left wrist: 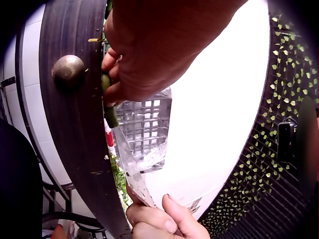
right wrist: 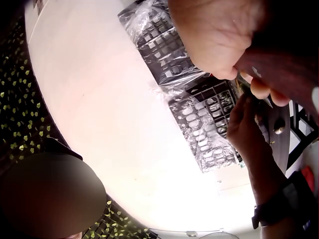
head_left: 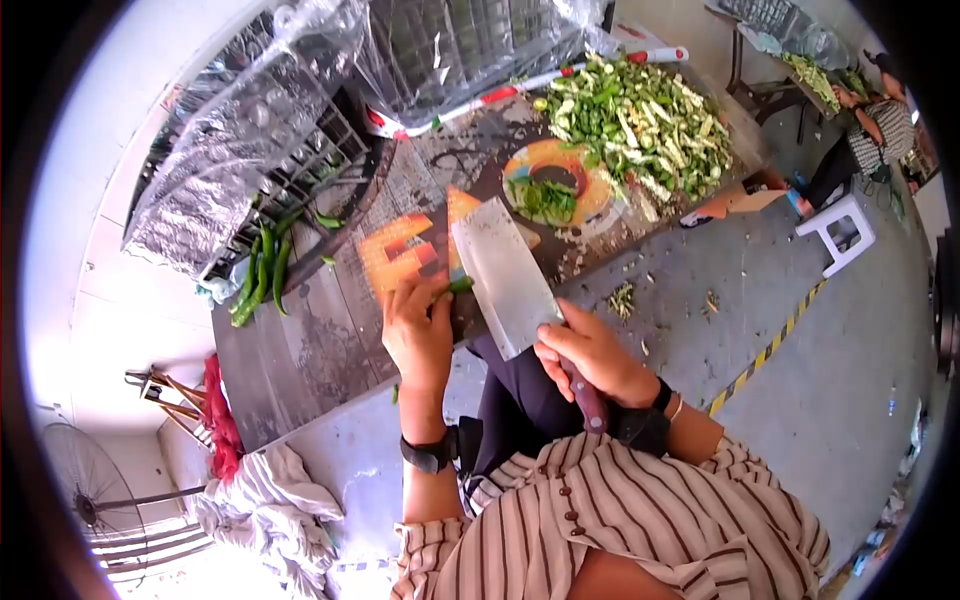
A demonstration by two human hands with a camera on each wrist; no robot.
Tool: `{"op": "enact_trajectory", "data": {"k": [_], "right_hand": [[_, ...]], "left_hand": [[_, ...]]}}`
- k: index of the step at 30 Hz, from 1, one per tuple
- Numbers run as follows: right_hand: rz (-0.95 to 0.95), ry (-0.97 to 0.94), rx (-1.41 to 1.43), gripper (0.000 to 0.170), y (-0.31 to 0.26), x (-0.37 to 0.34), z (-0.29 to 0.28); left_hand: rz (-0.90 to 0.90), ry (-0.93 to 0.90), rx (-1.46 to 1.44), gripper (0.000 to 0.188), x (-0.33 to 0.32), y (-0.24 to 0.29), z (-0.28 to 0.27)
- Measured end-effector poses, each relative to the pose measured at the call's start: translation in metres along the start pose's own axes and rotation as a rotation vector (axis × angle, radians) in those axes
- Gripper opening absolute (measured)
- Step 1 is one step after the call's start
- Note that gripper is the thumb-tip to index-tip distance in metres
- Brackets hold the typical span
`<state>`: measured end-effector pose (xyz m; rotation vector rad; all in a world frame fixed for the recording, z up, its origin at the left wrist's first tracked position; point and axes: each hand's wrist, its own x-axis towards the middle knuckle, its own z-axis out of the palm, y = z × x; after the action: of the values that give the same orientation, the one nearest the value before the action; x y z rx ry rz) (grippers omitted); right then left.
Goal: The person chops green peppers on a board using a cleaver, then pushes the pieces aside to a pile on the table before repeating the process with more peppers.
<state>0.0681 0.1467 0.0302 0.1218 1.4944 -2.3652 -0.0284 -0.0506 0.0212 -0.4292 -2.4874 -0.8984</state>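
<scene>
My right hand (head_left: 595,355) grips the dark reddish handle of a cleaver (head_left: 505,285), its broad blade slanting up and left over the table edge. Under the fingers of my left hand (head_left: 413,325) is a green chili pepper (head_left: 460,285), held against the table (head_left: 290,360). One end of it pokes out toward the blade. From the left wrist view, the pepper (left wrist: 111,117) shows beside the blade's tip, pinched by curled fingers. Most of its length is hidden by the hand. Several whole green chili peppers (head_left: 265,270) lie at the table's left end.
A large heap of chopped green pieces (head_left: 640,130) covers the table's far right, with a smaller green pile (head_left: 543,200) nearer. Plastic-wrapped black crates (head_left: 440,60) line the back. Scraps (head_left: 622,300) litter the floor. Another person (head_left: 880,130) and a white stool (head_left: 840,235) are at right.
</scene>
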Motion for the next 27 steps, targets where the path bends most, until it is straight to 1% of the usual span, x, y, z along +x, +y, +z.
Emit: {"op": "enact_trajectory", "data": {"k": [2, 6, 8, 15, 18, 21, 23, 27], "right_hand": [[0.001, -0.012, -0.017, 0.019, -0.002, 0.0, 0.0], [-0.011, -0.021, 0.018, 0.02, 0.0, 0.0, 0.001], [-0.012, -0.023, 0.023, 0.021, 0.001, -0.001, 0.002], [-0.001, -0.027, 0.028, 0.02, 0.001, 0.006, 0.002], [0.018, -0.044, 0.04, 0.019, 0.003, 0.009, 0.004], [0.034, -0.032, 0.042, 0.019, 0.003, 0.01, 0.007], [0.032, -0.02, 0.021, 0.026, 0.005, 0.011, 0.007], [0.018, -0.027, -0.017, 0.026, 0.006, 0.012, 0.006]], "left_hand": [[-0.031, -0.02, -0.033, 0.015, -0.002, -0.001, 0.001], [-0.038, -0.027, -0.055, 0.015, -0.003, -0.002, 0.002], [0.0, 0.006, -0.046, 0.015, -0.003, -0.004, 0.002], [-0.005, -0.006, -0.054, 0.015, -0.001, -0.002, 0.001], [-0.035, -0.021, -0.077, 0.015, -0.002, -0.002, 0.0], [-0.017, -0.022, -0.052, 0.016, -0.001, -0.003, 0.0], [-0.031, -0.021, -0.052, 0.018, -0.002, -0.002, 0.001], [-0.022, -0.043, -0.081, 0.021, -0.002, -0.003, -0.005]]}}
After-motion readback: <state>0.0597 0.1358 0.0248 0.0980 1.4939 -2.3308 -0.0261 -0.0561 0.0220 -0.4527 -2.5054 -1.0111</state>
